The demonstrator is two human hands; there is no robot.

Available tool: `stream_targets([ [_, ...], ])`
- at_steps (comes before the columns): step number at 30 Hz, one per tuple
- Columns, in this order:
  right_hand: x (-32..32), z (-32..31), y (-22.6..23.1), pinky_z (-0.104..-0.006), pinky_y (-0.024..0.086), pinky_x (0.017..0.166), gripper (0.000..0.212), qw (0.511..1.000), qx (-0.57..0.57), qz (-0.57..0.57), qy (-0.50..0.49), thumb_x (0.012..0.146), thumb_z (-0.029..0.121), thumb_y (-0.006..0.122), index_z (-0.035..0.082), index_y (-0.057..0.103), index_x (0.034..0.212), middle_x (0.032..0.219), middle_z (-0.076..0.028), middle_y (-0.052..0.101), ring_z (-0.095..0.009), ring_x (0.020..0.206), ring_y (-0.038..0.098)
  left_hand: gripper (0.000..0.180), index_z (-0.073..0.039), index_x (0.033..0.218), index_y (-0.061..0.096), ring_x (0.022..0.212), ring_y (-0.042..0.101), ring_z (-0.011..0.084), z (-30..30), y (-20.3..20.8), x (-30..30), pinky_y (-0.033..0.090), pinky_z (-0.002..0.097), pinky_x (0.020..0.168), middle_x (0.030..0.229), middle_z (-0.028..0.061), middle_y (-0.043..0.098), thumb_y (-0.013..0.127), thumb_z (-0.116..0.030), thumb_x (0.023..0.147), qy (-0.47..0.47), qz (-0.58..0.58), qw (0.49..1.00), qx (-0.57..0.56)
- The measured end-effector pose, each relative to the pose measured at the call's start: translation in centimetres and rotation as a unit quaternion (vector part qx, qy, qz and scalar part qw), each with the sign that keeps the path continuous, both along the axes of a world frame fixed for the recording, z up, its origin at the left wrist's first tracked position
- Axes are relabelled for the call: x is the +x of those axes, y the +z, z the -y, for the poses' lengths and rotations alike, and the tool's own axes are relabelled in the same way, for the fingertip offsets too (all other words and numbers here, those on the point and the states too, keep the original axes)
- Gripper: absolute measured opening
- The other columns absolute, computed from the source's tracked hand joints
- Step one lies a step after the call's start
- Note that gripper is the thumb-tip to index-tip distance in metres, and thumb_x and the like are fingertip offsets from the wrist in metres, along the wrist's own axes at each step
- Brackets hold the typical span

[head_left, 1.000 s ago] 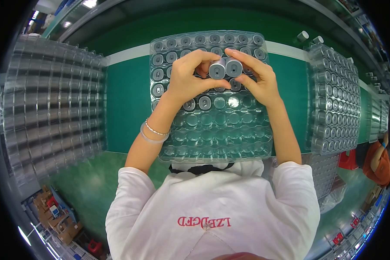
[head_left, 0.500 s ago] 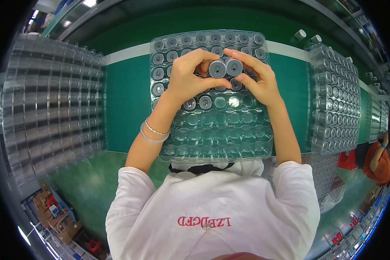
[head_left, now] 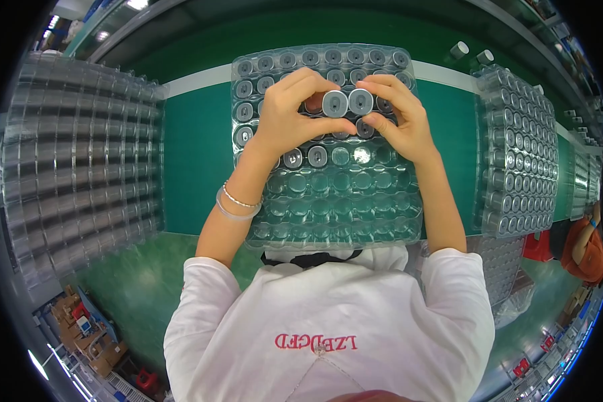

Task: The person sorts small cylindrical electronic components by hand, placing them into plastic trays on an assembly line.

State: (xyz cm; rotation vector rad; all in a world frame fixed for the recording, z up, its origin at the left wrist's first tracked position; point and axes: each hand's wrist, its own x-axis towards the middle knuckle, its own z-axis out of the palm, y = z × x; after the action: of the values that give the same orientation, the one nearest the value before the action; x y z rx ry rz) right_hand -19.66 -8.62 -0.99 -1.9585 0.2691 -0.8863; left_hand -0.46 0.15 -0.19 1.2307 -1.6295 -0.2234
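The left hand (head_left: 291, 110) is curving its fingers (head_left: 342, 126) around the left grey cylinder (head_left: 335, 104), while the right hand (head_left: 403, 117) is pinching the right grey cylinder (head_left: 360, 102) between thumb and fingers; both grips are narrow, closing only to the width of what they are holding. The two held cylinders are sitting side by side, touching or nearly so, over the clear plastic tray (head_left: 338, 240), whose far rows are carrying similar cylinders (head_left: 317, 157).

The right grip is looking the shallower (mostly fingertips, as far as this view is showing), so a slight loosening could be letting that piece slip and knock those standing below. Pressing the pair together too hard could be scuffing their sides. The bracelets (head_left: 236, 211) are hanging near the tray's left edge, and snagging there could be dragging the thin plastic across the green table (head_left: 197, 154), jolting the seated pieces. Two loose cylinders (head_left: 459, 50) are standing well apart, beyond easy brushing by either arm.
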Motion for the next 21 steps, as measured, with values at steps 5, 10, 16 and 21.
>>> stream_targets([
  [5,-2.3,-1.1,1.2,-0.0361,0.045,0.088,0.035,0.995,-0.036,-0.090,0.010,0.073,0.003,0.068,0.003,0.063,0.107,0.107,-0.013,0.062,-0.027,0.101,0.058,0.043,-0.005,0.085,0.063,0.067,0.061,0.0198,-2.2,1.8,-0.5,0.049,0.0298,0.057,0.078,0.0047,0.063,0.084,-0.031,0.057,-0.039,0.025,0.996,0.077],
  [10,-4.3,-3.1,-0.4,-0.0402,0.043,0.091,0.030,0.983,-0.135,-0.128,0.005,0.073,0.005,0.069,0.005,0.064,0.102,0.107,-0.010,0.063,-0.030,0.099,0.058,0.048,-0.008,0.085,0.061,0.070,0.058,0.0223,-4.8,0.5,-2.5,0.047,0.0338,0.067,0.073,0.0025,0.060,0.080,-0.042,0.056,-0.007,0.103,0.988,0.117],
  [16,-4.3,-4.1,0.2,-0.0424,0.041,0.093,0.024,0.959,-0.224,-0.171,-0.024,0.071,0.007,0.070,0.005,0.065,0.095,0.109,-0.009,0.062,-0.029,0.102,0.055,0.050,-0.008,0.082,0.059,0.079,0.053,0.0223,-4.3,0.0,-3.0,0.040,0.0339,0.072,0.082,0.0019,0.056,0.080,-0.042,0.051,0.005,0.219,0.969,0.116],
  [21,-4.9,-2.4,2.2,-0.0412,0.044,0.089,0.015,0.949,-0.254,-0.175,-0.068,0.072,0.005,0.067,0.004,0.064,0.087,0.109,-0.010,0.062,-0.028,0.100,0.057,0.045,-0.010,0.084,0.059,0.085,0.052,0.0217,-4.8,-0.1,-2.6,0.039,0.0361,0.081,0.088,0.0011,0.055,0.078,-0.039,0.054,-0.011,0.210,0.971,0.115],
])
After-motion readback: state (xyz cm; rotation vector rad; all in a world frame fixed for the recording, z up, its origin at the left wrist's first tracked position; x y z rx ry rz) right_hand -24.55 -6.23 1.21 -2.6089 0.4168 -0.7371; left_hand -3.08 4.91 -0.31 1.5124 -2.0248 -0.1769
